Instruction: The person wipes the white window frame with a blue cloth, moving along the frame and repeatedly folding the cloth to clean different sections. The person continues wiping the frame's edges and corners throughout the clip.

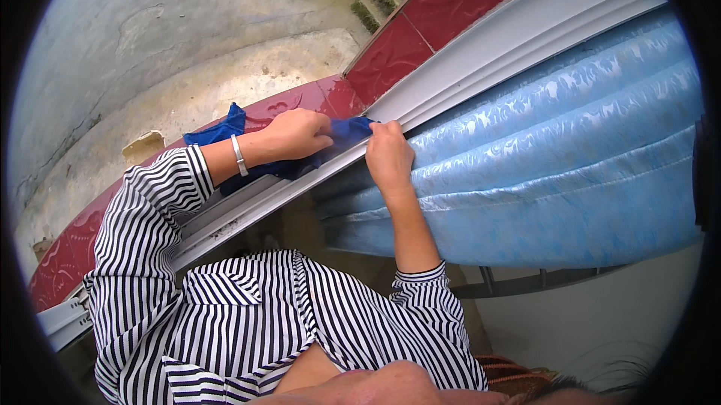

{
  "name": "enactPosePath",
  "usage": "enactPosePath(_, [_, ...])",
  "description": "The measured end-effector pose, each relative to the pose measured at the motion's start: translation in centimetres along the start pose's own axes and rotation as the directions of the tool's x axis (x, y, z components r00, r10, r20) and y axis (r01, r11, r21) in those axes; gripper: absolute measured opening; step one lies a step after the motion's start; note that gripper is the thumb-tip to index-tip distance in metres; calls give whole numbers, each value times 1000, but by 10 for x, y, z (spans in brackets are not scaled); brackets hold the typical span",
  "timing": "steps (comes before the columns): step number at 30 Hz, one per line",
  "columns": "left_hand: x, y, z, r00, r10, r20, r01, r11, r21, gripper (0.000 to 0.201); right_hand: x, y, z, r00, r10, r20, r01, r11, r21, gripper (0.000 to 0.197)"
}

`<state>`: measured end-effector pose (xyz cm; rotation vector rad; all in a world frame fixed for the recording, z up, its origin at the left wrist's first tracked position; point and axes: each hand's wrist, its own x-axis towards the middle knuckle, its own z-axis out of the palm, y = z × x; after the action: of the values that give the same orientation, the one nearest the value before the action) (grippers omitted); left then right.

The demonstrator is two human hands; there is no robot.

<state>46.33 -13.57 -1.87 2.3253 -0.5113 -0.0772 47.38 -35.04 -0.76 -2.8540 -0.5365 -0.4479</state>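
Cloth [349, 131] bunched under the left hand [297, 133], one end at the right hand [389, 156]

Nearest the camera is the person's striped shirt [240, 292], with both arms reaching away from it. To the right of the right forearm hangs a shiny pale-blue curtain [526, 172], close beside that hand. The right hand's fingers are drawn together where the cloth ends; whether they pinch fabric or brace on the white frame [481, 52] I cannot tell.

The left hand, below a pale bracelet [239, 156], is the nearer to the bulk of the deep-blue cloth: its fingers are curled down on it, clamped as far as can be seen. Fabric shows on both sides of that wrist, and a short stretch spans the gap to the right hand. The cloth's long axis runs left to right, rising slightly, roughly along the frame's slant from lower left to upper right.

Past the cloth lie glossy red tiles [383, 67], then, farthest out, grey concrete ground [225, 15].
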Motion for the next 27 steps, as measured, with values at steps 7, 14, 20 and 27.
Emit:
enactPosePath(7, [1,-1,-1,999,9,39,-9,1000,-15,26,11,-2,4,980,-58,189,102,968,-231,17])
enactPosePath(14, [1,-6,7,999,43,22,-43,999,-4,23,23,-4,1,966,31,257,49,954,-297,14])
enactPosePath(20, [-3,2,-5,999,43,24,-42,999,-30,23,21,-6,12,997,43,69,-23,964,-266,6])
enactPosePath(27, [1,0,0,999,39,35,-39,999,-10,23,2,2,5,980,-199,24,199,954,-223,12])
